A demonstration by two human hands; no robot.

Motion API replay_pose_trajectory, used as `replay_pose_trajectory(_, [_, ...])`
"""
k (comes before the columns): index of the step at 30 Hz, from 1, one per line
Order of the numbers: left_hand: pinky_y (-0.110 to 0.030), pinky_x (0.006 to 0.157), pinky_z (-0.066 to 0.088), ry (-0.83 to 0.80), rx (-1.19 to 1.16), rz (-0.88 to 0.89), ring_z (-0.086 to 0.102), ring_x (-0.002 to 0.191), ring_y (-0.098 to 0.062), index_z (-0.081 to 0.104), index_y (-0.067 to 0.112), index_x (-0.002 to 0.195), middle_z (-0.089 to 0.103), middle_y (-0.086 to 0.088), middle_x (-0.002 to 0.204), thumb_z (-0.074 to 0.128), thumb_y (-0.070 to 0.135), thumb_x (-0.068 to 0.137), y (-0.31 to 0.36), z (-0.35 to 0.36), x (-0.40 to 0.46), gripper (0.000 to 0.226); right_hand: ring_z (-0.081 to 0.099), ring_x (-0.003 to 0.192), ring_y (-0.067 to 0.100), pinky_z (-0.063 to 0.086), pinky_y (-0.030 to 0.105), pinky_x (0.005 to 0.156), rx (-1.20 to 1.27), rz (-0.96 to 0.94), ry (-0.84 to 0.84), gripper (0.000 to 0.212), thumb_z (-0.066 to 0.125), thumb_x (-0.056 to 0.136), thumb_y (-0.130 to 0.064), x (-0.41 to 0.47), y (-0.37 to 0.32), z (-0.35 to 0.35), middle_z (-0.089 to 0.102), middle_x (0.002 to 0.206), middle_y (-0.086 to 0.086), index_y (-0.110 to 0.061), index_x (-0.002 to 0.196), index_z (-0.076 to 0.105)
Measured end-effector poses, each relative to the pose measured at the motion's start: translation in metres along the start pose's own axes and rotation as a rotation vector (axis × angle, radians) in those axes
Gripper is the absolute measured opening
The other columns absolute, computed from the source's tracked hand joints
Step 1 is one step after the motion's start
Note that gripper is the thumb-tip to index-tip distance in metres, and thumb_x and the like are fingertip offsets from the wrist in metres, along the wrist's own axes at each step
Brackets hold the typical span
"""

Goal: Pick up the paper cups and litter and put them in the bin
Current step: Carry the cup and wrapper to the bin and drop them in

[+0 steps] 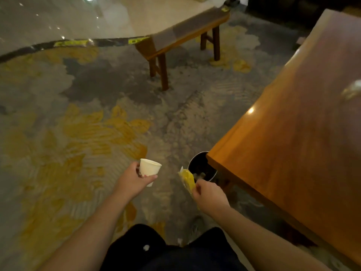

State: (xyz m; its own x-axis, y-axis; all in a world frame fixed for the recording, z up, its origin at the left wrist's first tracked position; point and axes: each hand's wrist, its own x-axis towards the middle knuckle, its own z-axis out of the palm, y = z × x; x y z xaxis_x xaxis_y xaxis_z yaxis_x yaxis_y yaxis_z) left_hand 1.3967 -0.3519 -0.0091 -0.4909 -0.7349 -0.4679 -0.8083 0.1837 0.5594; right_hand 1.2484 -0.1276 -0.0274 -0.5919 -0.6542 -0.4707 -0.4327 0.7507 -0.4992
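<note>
My left hand (134, 180) holds a white paper cup (149, 169) upright by its side, out over the carpet. My right hand (210, 195) grips a crumpled yellow wrapper (188, 179), whose upper end hangs beside the rim of a small round metal bin (195, 163). The bin stands on the floor, partly tucked under the corner of the wooden table, and some pale litter lies inside it. The cup is to the left of the bin, apart from it.
A large orange-brown wooden table (293, 143) fills the right side, with a blurred pale object (351, 90) on it. A wooden bench (187, 34) stands farther back. Grey and yellow patterned carpet (88, 133) covers the floor, with shiny tile (78, 16) beyond.
</note>
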Motion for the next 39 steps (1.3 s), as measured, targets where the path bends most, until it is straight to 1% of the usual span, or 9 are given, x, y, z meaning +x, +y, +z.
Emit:
replay_pose_trajectory(8, [-0.029, 0.062, 0.047, -0.137, 0.116, 0.237, 0.065, 0.081, -0.012, 0.056, 0.024, 0.112, 0.069, 0.001, 0.102, 0.090, 0.048, 0.063, 0.077, -0.026, 0.153, 0.064, 0.062, 0.065, 0.016, 0.052, 0.037, 0.057, 0.153, 0.150, 0.121, 0.021, 0.053, 0.097, -0.037, 0.078, -0.044, -0.022, 0.064, 0.073, -0.003, -0.023, 0.081, 0.055])
replay_pose_trajectory(12, [-0.036, 0.073, 0.054, -0.288, 0.242, 0.402, 0.065, 0.088, -0.018, 0.056, 0.020, 0.118, 0.067, 0.000, 0.106, 0.088, 0.050, 0.065, 0.111, -0.022, 0.240, 0.069, 0.064, 0.070, 0.023, 0.056, 0.046, 0.064, 0.248, 0.368, 0.223, 0.025, 0.051, 0.098, -0.038, 0.113, -0.070, -0.011, 0.066, 0.077, 0.001, -0.019, 0.084, 0.055])
replay_pose_trajectory(15, [-0.039, 0.079, 0.055, -0.448, 0.317, 0.483, 0.065, 0.090, -0.018, 0.055, 0.020, 0.124, 0.067, 0.001, 0.109, 0.086, 0.053, 0.065, 0.126, -0.020, 0.292, 0.074, 0.065, 0.075, 0.029, 0.051, 0.042, 0.062, 0.342, 0.572, 0.307, 0.024, 0.051, 0.096, -0.036, 0.136, -0.090, 0.004, 0.066, 0.076, 0.002, -0.020, 0.078, 0.051])
replay_pose_trajectory(21, [-0.032, 0.071, 0.047, -0.689, 0.477, 0.504, 0.062, 0.092, -0.016, 0.052, 0.021, 0.128, 0.064, 0.005, 0.108, 0.084, 0.054, 0.067, 0.120, -0.004, 0.343, 0.077, 0.066, 0.083, 0.036, 0.054, 0.045, 0.071, 0.543, 0.892, 0.446, 0.021, 0.055, 0.094, -0.035, 0.165, -0.112, 0.039, 0.070, 0.085, 0.011, -0.017, 0.084, 0.059])
replay_pose_trajectory(25, [-0.036, 0.082, 0.052, -0.793, 0.501, 0.422, 0.063, 0.097, -0.019, 0.057, 0.015, 0.124, 0.066, 0.000, 0.109, 0.085, 0.052, 0.068, 0.094, 0.044, 0.353, 0.073, 0.065, 0.083, 0.033, 0.052, 0.039, 0.067, 0.615, 1.015, 0.434, 0.020, 0.055, 0.094, -0.035, 0.182, -0.101, 0.079, 0.069, 0.086, 0.008, -0.020, 0.081, 0.060])
replay_pose_trajectory(29, [-0.023, 0.059, 0.040, -0.834, 0.507, 0.351, 0.059, 0.087, -0.015, 0.056, 0.013, 0.127, 0.062, 0.000, 0.108, 0.084, 0.054, 0.069, 0.066, 0.111, 0.364, 0.076, 0.062, 0.079, 0.031, 0.044, 0.036, 0.063, 0.697, 1.076, 0.455, 0.023, 0.055, 0.093, -0.033, 0.207, -0.065, 0.122, 0.061, 0.076, 0.002, -0.025, 0.072, 0.051])
replay_pose_trajectory(31, [-0.023, 0.056, 0.039, -0.854, 0.496, 0.325, 0.058, 0.083, -0.012, 0.057, 0.013, 0.127, 0.063, -0.001, 0.111, 0.084, 0.055, 0.068, 0.051, 0.151, 0.370, 0.077, 0.062, 0.079, 0.031, 0.044, 0.035, 0.063, 0.743, 1.108, 0.483, 0.022, 0.055, 0.093, -0.034, 0.223, -0.039, 0.143, 0.063, 0.078, 0.004, -0.022, 0.075, 0.055])
replay_pose_trajectory(36, [-0.040, 0.084, 0.056, -0.850, 0.421, 0.256, 0.067, 0.100, -0.024, 0.062, 0.010, 0.127, 0.069, -0.009, 0.118, 0.087, 0.049, 0.066, 0.026, 0.252, 0.391, 0.076, 0.056, 0.076, 0.023, 0.036, 0.029, 0.056, 0.743, 1.144, 0.548, 0.017, 0.057, 0.094, -0.034, 0.267, 0.034, 0.189, 0.061, 0.081, 0.001, -0.022, 0.083, 0.060])
replay_pose_trajectory(39, [-0.032, 0.068, 0.054, -0.863, 0.420, 0.303, 0.067, 0.092, -0.021, 0.067, 0.010, 0.121, 0.072, -0.008, 0.111, 0.086, 0.050, 0.066, 0.015, 0.305, 0.403, 0.070, 0.049, 0.064, 0.014, 0.034, 0.028, 0.054, 0.711, 1.169, 0.559, 0.016, 0.057, 0.095, -0.035, 0.291, 0.075, 0.213, 0.055, 0.076, -0.002, -0.024, 0.083, 0.059])
